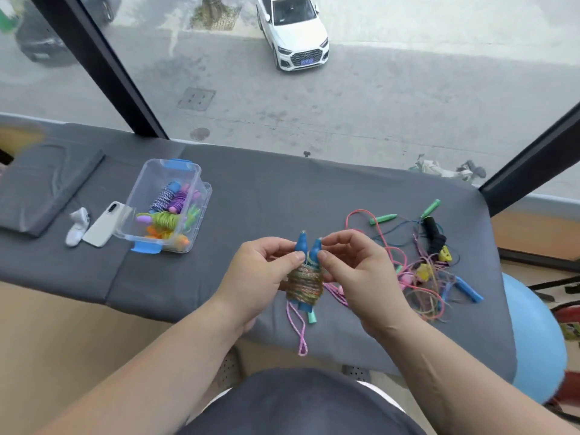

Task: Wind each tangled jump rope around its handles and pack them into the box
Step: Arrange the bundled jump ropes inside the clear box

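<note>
Jump rope wound round two blue handles, gripped by left hand and right hand.

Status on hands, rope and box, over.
Left hand grips wound rope bundle; right hand pinches its blue handles. Clear box open at left, wound ropes inside. Tangled ropes wait at right. Nothing between bundle and box.
</note>
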A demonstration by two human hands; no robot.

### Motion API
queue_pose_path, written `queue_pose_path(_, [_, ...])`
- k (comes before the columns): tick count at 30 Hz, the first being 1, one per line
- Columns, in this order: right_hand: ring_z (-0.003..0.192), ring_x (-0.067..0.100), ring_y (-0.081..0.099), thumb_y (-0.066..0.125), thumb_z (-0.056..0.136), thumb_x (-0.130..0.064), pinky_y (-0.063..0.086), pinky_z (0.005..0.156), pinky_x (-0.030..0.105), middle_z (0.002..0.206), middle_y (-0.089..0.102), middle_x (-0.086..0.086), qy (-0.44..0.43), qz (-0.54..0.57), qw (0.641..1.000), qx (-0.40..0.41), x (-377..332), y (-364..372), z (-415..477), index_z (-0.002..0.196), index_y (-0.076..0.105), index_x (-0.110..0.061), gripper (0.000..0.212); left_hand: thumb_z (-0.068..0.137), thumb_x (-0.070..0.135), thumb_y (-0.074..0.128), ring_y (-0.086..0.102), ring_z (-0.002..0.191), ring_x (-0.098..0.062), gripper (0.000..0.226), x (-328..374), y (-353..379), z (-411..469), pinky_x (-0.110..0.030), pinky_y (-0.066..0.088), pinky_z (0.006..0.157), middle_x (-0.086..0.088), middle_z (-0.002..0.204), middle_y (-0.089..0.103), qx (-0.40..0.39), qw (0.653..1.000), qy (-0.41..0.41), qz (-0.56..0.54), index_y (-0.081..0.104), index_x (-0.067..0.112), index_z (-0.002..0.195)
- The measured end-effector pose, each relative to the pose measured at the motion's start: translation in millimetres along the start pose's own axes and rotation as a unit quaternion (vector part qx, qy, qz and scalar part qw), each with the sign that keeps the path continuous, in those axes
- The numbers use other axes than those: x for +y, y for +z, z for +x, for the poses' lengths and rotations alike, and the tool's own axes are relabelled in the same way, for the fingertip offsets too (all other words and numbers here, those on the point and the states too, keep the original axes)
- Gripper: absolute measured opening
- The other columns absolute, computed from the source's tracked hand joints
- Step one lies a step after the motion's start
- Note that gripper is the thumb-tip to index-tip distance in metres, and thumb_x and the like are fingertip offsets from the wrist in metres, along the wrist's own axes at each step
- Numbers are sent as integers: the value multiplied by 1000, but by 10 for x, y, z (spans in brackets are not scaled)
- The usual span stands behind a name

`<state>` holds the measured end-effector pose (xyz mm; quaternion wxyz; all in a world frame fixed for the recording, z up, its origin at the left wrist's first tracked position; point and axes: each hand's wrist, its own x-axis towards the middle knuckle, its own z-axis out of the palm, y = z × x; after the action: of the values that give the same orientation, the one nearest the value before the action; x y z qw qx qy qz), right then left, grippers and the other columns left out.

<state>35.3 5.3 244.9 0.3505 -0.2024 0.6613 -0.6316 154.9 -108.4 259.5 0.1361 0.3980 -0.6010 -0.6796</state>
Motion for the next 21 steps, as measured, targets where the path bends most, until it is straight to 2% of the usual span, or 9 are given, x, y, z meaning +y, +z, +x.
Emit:
queue_pose_path(2, [74, 14, 66, 71, 87, 3, 56, 64, 30, 87, 71, 14, 11, 1, 1000, 2, 23, 514, 51, 96, 67, -10, 16, 93, 5, 69, 71, 81, -23, 12, -52, -502, 54, -46, 60, 76, -15, 91, 77, 9, 1000, -10, 2, 78, 13, 93])
queue_pose_path(5, [78, 14, 67, 72, 88, -1, 56, 66, 27, 92, 71, 15, 33, 3, 999, 1, 6, 1222, 114, 112, 65, -13, 28, 95, 6, 67, 71, 81, -23, 12, -45, -1186, 116, -43, 60, 71, -15, 94, 75, 20, 1000, -22, -6, 74, 16, 98])
queue_pose_path(7, [82, 15, 68, 74, 87, -2, 57, 70, 28, 95, 72, 12, 39, 1, 999, 4, -14, 1589, 158, 112, 67, -14, 29, 96, 5, 65, 70, 78, -19, 16, -17, -1541, 151, -37, 59, 64, -12, 91, 72, 20, 999, -28, -17, 69, 19, 102])
queue_pose_path(9, [86, 15, 70, 75, 86, -4, 57, 74, 27, 96, 73, 4, 43, -8, 999, 2, -19, 1861, 202, 109, 70, -18, 27, 98, 5, 62, 69, 79, -18, 17, -1, -1803, 198, -43, 60, 68, -13, 91, 68, 14, 999, -35, -26, 66, 20, 105])
queue_pose_path(11, [91, 20, 70, 75, 87, -7, 59, 79, 32, 103, 72, 2, 54, -13, 998, -14, 9, 2072, 227, 113, 70, -25, 32, 99, 5, 60, 69, 80, -18, 15, -9, -1989, 248, -49, 60, 74, -12, 94, 66, 14, 998, -48, -36, 63, 18, 106])
queue_pose_path(15, [98, 29, 70, 75, 88, -11, 60, 87, 43, 116, 64, 8, 92, -21, 993, -69, 115, 2361, 280, 131, 60, -36, 52, 101, 2, 55, 70, 78, -17, 15, -26, -2221, 348, -46, 60, 72, -7, 91, 66, 28, 994, -77, -79, 58, 16, 106])
queue_pose_path(18, [96, 30, 71, 75, 88, -11, 60, 86, 44, 115, 62, 14, 97, -36, 990, -95, 172, 2470, 415, 135, 57, -34, 55, 100, 2, 55, 71, 83, -25, 16, -32, -2347, 431, -52, 59, 77, -11, 95, 67, 40, 993, -87, -65, 57, 16, 107])
queue_pose_path(21, [90, 27, 72, 75, 87, -7, 61, 83, 40, 109, 64, 12, 93, -40, 988, -117, 170, 2568, 604, 135, 58, -30, 55, 100, 4, 57, 72, 84, -24, 15, -36, -2523, 528, -54, 58, 80, -15, 100, 71, 41, 995, -84, -29, 57, 16, 109])
